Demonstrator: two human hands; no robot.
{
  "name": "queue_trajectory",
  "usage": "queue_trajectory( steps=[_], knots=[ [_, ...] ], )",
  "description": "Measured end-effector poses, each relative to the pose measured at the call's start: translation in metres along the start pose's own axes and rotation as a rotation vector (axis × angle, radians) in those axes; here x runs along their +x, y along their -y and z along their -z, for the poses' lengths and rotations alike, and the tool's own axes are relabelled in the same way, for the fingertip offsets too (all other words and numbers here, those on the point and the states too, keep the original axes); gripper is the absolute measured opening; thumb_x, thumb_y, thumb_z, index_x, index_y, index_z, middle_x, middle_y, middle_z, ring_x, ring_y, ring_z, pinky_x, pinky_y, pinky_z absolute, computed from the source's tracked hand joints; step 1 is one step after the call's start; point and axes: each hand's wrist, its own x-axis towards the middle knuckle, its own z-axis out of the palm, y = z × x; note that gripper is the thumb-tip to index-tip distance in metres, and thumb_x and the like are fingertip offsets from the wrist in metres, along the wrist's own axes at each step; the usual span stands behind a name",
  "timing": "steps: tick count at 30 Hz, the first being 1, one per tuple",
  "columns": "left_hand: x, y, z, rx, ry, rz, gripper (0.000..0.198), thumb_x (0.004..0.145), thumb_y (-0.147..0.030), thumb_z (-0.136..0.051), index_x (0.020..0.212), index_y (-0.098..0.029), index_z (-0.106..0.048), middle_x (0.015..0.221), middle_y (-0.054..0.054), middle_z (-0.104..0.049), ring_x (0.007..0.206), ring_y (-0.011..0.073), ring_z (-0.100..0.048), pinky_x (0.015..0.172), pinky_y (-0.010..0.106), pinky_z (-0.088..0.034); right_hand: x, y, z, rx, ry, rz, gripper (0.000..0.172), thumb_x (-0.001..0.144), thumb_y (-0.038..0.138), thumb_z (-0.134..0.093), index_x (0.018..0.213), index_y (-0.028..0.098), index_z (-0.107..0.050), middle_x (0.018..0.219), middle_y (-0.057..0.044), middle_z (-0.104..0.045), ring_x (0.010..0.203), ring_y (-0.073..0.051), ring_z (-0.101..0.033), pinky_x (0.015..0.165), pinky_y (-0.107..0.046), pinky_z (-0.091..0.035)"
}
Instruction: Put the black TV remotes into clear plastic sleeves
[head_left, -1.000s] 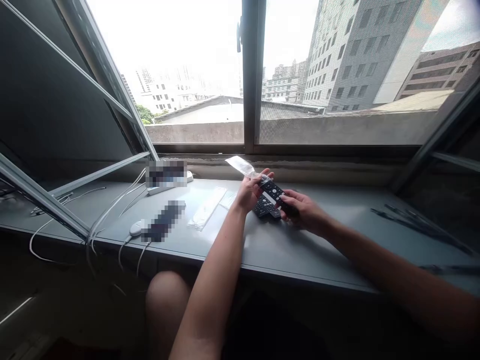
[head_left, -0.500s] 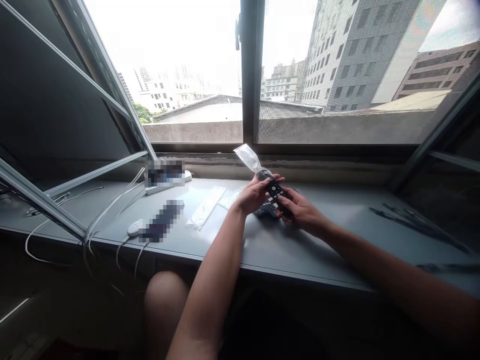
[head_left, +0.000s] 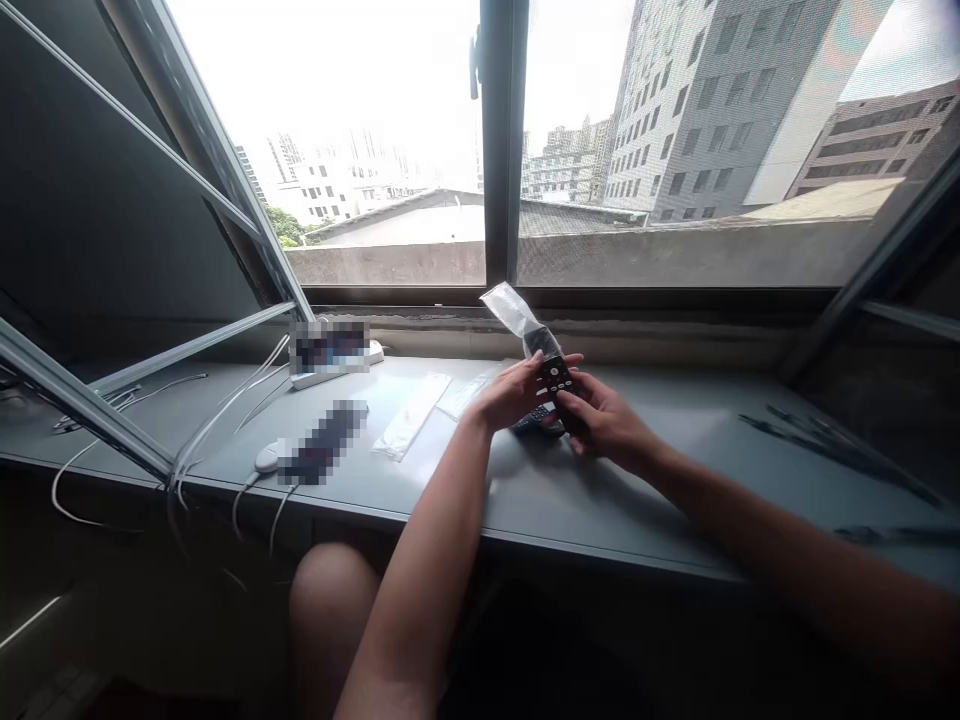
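A black remote control (head_left: 556,374) is held up over the desk between both hands, tilted away from me. Its far end sits inside a clear plastic sleeve (head_left: 511,310) that sticks out toward the window. My left hand (head_left: 512,390) grips the remote's upper part and the sleeve's lower edge, thumb on top. Around the near end, my right hand (head_left: 598,413) is closed with its thumb on the button face. Beneath the hands another dark remote (head_left: 537,421) lies on the desk, partly hidden.
Left of my hands, flat plastic sleeves (head_left: 412,416) lie on the grey desk (head_left: 637,520). Farther left are a white round charger (head_left: 267,458), a blurred-out device (head_left: 322,443), a white power strip (head_left: 373,352) and loose cables (head_left: 217,420). Dark cables (head_left: 832,450) lie at right.
The sleeve and remote have shifted slightly right. More of the sleeve now covers the remote's far end, and my left hand's grip sits lower along it.
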Motion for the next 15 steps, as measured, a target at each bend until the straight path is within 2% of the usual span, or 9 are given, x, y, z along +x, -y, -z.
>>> queue_trajectory(
  steps=[3,7,10,13,15],
  knots=[
    [0.0,0.0,-0.002,0.037,-0.006,0.016,0.056,0.099,-0.061,-0.075,0.136,-0.02,-0.078,0.134,0.017,-0.077,0.1,0.027,-0.076,0.068,0.03,-0.056,0.001,-0.002,0.0,0.006,-0.02,0.033,0.049,0.095,0.047,-0.084,0.136,0.027,-0.065,0.122,-0.01,-0.079,0.086,-0.027,-0.08,0.043,-0.029,-0.061],
    [0.003,0.0,0.0,0.027,-0.162,-0.048,0.046,0.089,-0.053,-0.089,0.117,-0.017,-0.081,0.121,0.014,-0.08,0.103,0.0239,-0.076,0.09,0.034,-0.058,0.001,0.0,0.0,0.011,-0.058,0.039,0.054,0.094,0.045,-0.085,0.14,0.026,-0.063,0.122,-0.01,-0.079,0.081,-0.025,-0.079,0.045,-0.03,-0.062],
    [0.007,0.001,0.007,0.006,-0.271,-0.127,0.044,0.08,-0.044,-0.099,0.108,-0.017,-0.078,0.112,0.01,-0.08,0.102,0.0209,-0.076,0.104,0.039,-0.054,0.0,0.003,0.0,0.007,-0.075,0.041,0.053,0.094,0.046,-0.085,0.137,0.025,-0.063,0.122,-0.01,-0.079,0.078,-0.023,-0.078,0.045,-0.029,-0.061],
    [0.008,0.001,0.013,0.008,-0.349,-0.145,0.045,0.075,-0.044,-0.101,0.101,-0.017,-0.076,0.106,0.007,-0.08,0.101,0.0194,-0.075,0.107,0.039,-0.051,-0.001,0.004,0.0,0.008,-0.069,0.035,0.053,0.092,0.048,-0.087,0.134,0.024,-0.064,0.123,-0.011,-0.078,0.08,-0.023,-0.078,0.045,-0.029,-0.06],
    [0.007,0.001,0.015,0.027,-0.361,-0.136,0.045,0.075,-0.045,-0.101,0.1,-0.018,-0.075,0.104,0.007,-0.079,0.101,0.0187,-0.074,0.107,0.037,-0.05,-0.001,0.004,0.0,0.008,-0.069,0.035,0.053,0.092,0.048,-0.087,0.133,0.024,-0.064,0.123,-0.011,-0.078,0.083,-0.024,-0.078,0.046,-0.029,-0.061]
  ],
)
